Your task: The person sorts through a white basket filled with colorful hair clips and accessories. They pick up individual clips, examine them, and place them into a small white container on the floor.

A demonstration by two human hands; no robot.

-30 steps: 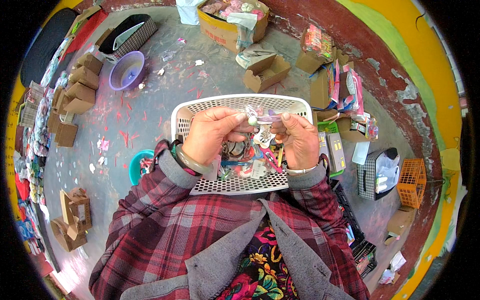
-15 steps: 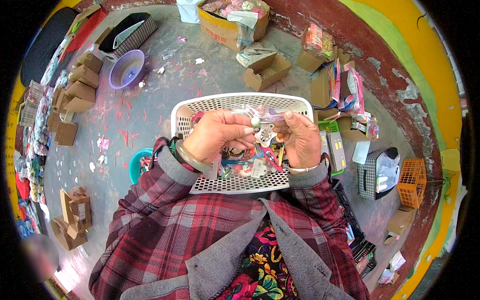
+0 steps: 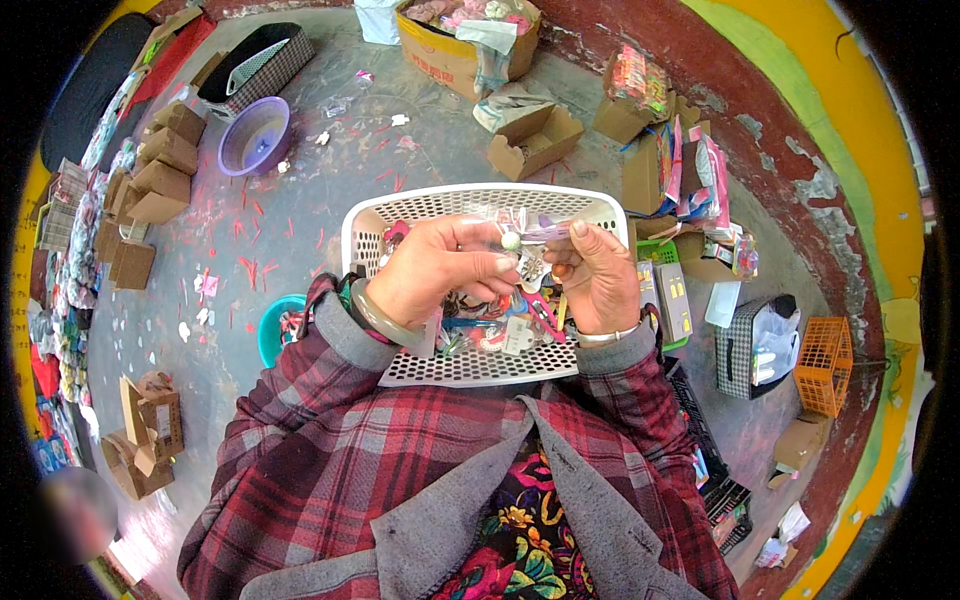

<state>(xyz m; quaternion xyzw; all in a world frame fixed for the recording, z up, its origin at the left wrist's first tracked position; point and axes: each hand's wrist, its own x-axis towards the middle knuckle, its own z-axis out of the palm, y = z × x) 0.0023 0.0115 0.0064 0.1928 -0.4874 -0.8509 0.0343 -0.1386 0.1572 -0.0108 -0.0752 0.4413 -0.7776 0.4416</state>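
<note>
Above a white perforated plastic basket [image 3: 365, 222], both my hands are raised close together. My right hand [image 3: 605, 285] pinches a small clear plastic packet [image 3: 547, 233] with something purple in it between thumb and fingers. At the fingertips of my left hand [image 3: 435, 270], thumb and index finger are closed on a small pale green ball [image 3: 511, 241]; whether it is joined to the packet I cannot tell. Below the hands, the basket holds mixed small items, among them a pink piece [image 3: 543, 318] and a white card [image 3: 518, 336].
A teal basin [image 3: 272, 335] stands left of the basket, a green tray [image 3: 655, 250] right of it. Farther off are a purple basin [image 3: 255, 138], an open cardboard box [image 3: 535, 145], a large full carton [image 3: 440, 60] and an orange crate [image 3: 822, 366]. Scraps litter the floor.
Very little differs. My left fingers have shifted slightly around the pale green ball, while the packet stays pinched in my right hand at nearly the same place.
</note>
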